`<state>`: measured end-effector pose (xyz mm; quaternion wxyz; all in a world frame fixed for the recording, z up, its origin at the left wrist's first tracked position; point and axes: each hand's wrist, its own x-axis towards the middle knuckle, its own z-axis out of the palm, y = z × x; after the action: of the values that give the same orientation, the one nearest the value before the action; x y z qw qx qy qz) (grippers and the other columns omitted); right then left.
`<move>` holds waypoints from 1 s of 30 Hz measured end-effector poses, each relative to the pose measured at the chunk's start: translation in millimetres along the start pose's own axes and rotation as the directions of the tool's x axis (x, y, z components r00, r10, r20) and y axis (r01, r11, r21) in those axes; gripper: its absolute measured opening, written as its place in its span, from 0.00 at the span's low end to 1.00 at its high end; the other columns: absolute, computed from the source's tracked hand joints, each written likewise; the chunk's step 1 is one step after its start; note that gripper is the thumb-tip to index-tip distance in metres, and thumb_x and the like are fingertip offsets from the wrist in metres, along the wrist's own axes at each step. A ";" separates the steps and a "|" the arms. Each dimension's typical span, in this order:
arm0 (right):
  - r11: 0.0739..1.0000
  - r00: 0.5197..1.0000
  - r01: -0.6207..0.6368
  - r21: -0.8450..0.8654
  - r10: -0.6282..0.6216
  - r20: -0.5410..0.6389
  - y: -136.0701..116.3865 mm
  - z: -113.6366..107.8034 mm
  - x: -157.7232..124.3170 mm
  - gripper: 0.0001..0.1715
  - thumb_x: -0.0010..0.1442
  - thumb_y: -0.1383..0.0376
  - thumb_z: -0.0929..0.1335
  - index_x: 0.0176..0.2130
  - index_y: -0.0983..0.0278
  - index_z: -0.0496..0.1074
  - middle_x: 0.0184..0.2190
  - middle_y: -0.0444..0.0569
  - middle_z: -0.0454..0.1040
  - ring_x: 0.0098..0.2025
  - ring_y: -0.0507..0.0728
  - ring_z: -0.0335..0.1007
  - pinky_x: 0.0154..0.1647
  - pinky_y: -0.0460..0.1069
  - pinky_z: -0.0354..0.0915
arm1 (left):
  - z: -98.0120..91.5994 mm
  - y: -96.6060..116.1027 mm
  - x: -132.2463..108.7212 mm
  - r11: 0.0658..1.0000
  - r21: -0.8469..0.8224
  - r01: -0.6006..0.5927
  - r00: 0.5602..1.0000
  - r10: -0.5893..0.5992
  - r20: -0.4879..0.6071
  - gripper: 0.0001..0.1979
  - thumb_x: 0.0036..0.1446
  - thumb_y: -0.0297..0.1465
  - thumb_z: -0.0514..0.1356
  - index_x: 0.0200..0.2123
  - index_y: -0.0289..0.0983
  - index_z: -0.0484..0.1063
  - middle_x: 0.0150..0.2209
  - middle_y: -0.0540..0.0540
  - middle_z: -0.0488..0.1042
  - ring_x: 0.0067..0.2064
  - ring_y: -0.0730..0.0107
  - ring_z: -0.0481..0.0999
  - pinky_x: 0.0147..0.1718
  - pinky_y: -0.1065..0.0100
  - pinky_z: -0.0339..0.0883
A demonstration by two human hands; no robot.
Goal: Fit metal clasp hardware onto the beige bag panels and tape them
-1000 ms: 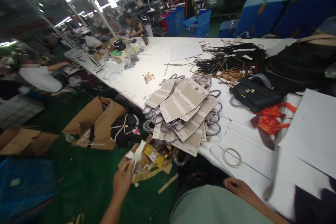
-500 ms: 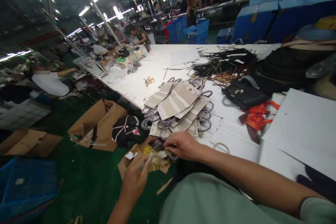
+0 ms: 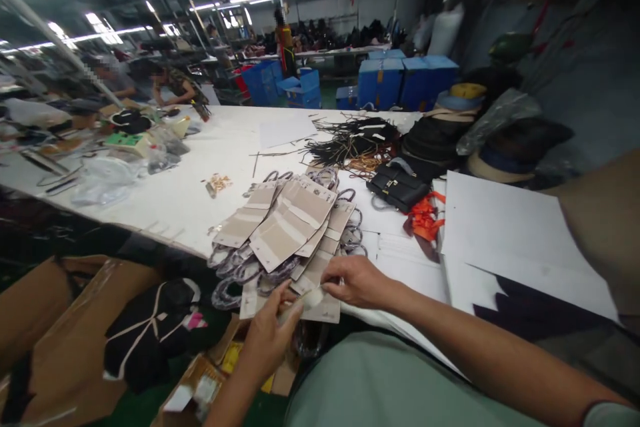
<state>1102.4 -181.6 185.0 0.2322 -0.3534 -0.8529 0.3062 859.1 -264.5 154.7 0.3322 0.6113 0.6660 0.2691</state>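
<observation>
My left hand is closed in a pinch over the table's near edge. Opposite it, my right hand pinches with thumb and forefinger. A small, pale, see-through piece spans the gap between both sets of fingertips; whether it is film or tape I cannot tell. Just beyond and below the hands lies a heap of beige bag panels. Loop handles wrapped in plastic stick out along the heap's sides.
A bundle of black straps, a black handbag and orange ribbon lie on the white table. Small gold-coloured fittings are left of the heap. Cardboard boxes stand below left. Co-workers are farther back.
My view has swung right. Both hands have gone from above the open box on the floor to above the near edge of the panel heap, with the pale piece now visible between them.
</observation>
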 end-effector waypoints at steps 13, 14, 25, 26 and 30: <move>0.958 0.997 -0.075 -0.276 0.075 -0.010 -0.7 26.6 110.8 0.07 0.58 0.66 0.72 0.37 0.55 0.80 0.38 0.44 0.78 0.42 0.56 0.74 0.44 0.49 0.63 | -20.2 -26.9 118.5 0.939 -0.092 -0.333 0.941 0.336 0.027 0.07 0.65 0.32 0.60 0.36 0.42 0.79 0.35 0.50 0.82 0.37 0.66 0.81 0.37 0.69 0.72; 0.959 0.995 -0.096 -0.266 0.092 -0.029 2.5 29.9 115.7 0.06 0.58 0.67 0.72 0.36 0.56 0.80 0.38 0.44 0.78 0.42 0.56 0.74 0.45 0.49 0.63 | -19.9 -30.4 125.4 0.921 -0.049 -0.386 0.922 0.387 0.004 0.08 0.65 0.31 0.59 0.36 0.42 0.78 0.34 0.50 0.81 0.36 0.67 0.81 0.36 0.69 0.71; 0.712 0.588 -0.417 0.565 0.685 -0.429 153.6 17.1 188.1 0.16 0.57 0.54 0.71 0.37 0.62 0.82 0.37 0.49 0.82 0.39 0.59 0.75 0.42 0.52 0.68 | 19.0 -41.1 173.8 0.943 -0.076 -0.323 0.946 0.323 -0.006 0.11 0.68 0.34 0.55 0.36 0.39 0.76 0.32 0.49 0.78 0.35 0.67 0.78 0.36 0.70 0.66; 0.712 0.580 -0.423 0.561 0.688 -0.435 167.3 17.0 195.5 0.17 0.56 0.53 0.71 0.37 0.62 0.82 0.38 0.49 0.82 0.40 0.60 0.75 0.43 0.52 0.68 | 22.6 -46.0 179.5 0.968 -0.139 -0.208 0.978 0.211 0.007 0.12 0.68 0.37 0.55 0.36 0.39 0.76 0.31 0.49 0.77 0.35 0.67 0.78 0.35 0.69 0.66; 0.758 0.584 -0.502 0.416 0.652 -0.483 205.8 27.9 211.0 0.16 0.56 0.54 0.70 0.36 0.60 0.83 0.36 0.48 0.81 0.39 0.60 0.74 0.45 0.53 0.67 | 33.1 -67.4 201.3 0.950 -0.301 0.088 0.994 -0.063 0.092 0.16 0.66 0.43 0.54 0.37 0.38 0.75 0.27 0.51 0.72 0.30 0.66 0.73 0.31 0.69 0.64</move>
<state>1044.6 81.4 62.0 0.4173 -0.6605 -0.5271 0.3344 835.5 -73.5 59.3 0.4595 0.5372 0.6255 0.3302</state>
